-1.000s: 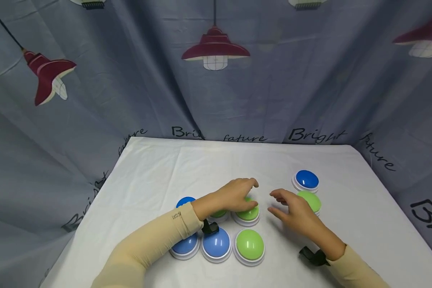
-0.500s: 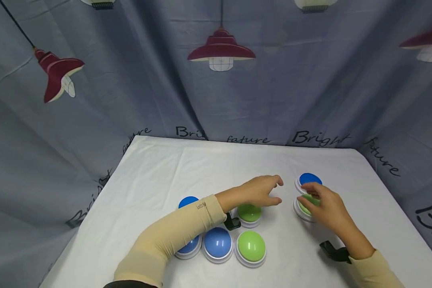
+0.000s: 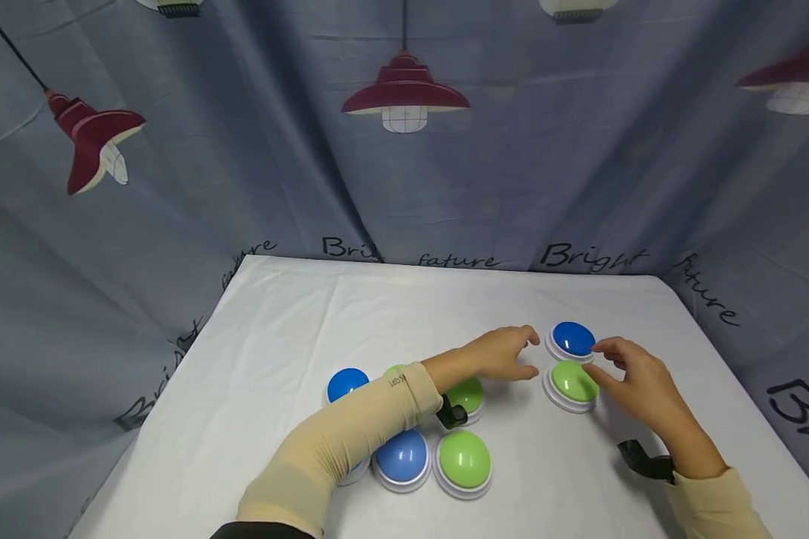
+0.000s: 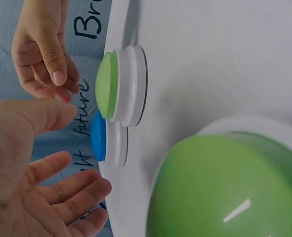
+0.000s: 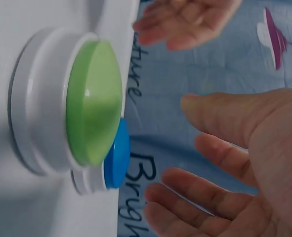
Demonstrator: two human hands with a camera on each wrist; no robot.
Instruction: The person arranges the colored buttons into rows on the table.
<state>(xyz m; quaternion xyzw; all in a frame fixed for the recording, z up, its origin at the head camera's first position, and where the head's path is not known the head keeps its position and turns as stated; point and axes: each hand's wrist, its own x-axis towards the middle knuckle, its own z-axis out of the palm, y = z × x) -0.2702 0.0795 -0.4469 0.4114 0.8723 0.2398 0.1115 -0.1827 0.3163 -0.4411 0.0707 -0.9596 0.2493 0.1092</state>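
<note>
A green dome button [image 3: 574, 382] on a white base stands at the right of the table, with a blue dome button [image 3: 573, 339] just behind it. To the left of this pair hovers my left hand [image 3: 502, 353], thumb and fingers spread and holding nothing. On the other side is my right hand [image 3: 640, 378], also empty, its fingertips close to both domes. In the left wrist view, a large green dome [image 4: 225, 192] fills the lower right, under my left wrist. The right wrist view shows the green button [image 5: 94, 103] beside my relaxed fingers.
A group of blue and green buttons sits left of centre, including a front green one [image 3: 464, 460], a front blue one [image 3: 402, 457] and a back blue one [image 3: 347, 383]. My left sleeve [image 3: 350, 427] covers part of them. Grey printed curtains [image 3: 512, 172] surround the white table [image 3: 276, 314].
Both hands have moved right, from the middle of the table to either side of the right-hand pair. The right hand passed over the green button and now leaves its dome in view.
</note>
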